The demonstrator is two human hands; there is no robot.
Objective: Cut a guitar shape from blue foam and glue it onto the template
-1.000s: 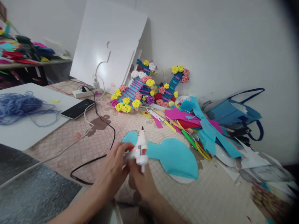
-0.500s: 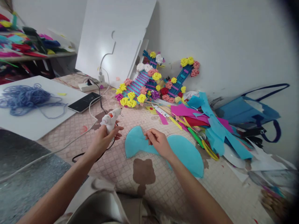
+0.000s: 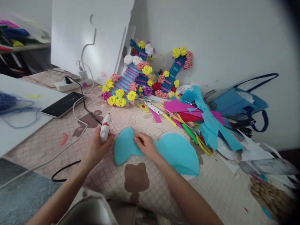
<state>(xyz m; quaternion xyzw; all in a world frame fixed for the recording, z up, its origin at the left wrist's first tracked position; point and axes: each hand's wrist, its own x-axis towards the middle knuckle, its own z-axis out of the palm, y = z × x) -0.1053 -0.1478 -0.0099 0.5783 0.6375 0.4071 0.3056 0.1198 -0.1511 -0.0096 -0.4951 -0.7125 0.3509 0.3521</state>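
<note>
My left hand is wrapped around a white glue gun, whose nozzle points up and away from me. A black cord runs by it. Flat on the table lies a light-blue paper cutout, two wide rounded ends joined by a narrow waist. A pale layer shows under its lower right edge. My right hand is over the waist, thumb and fingers pinched at the cutout's upper edge. The fingertips partly hide what lies between them.
Behind stand decorations covered in paper flowers. Right of them lie paper scraps and yellow-handled scissors. A blue bag leans on the wall. At left are a phone, a power strip, a white cord and blue yarn.
The view has swung to the right. My left hand has turned the glue gun more upright. My right hand remains at the cutout's waist, its fingertips now closer to the upper edge.
</note>
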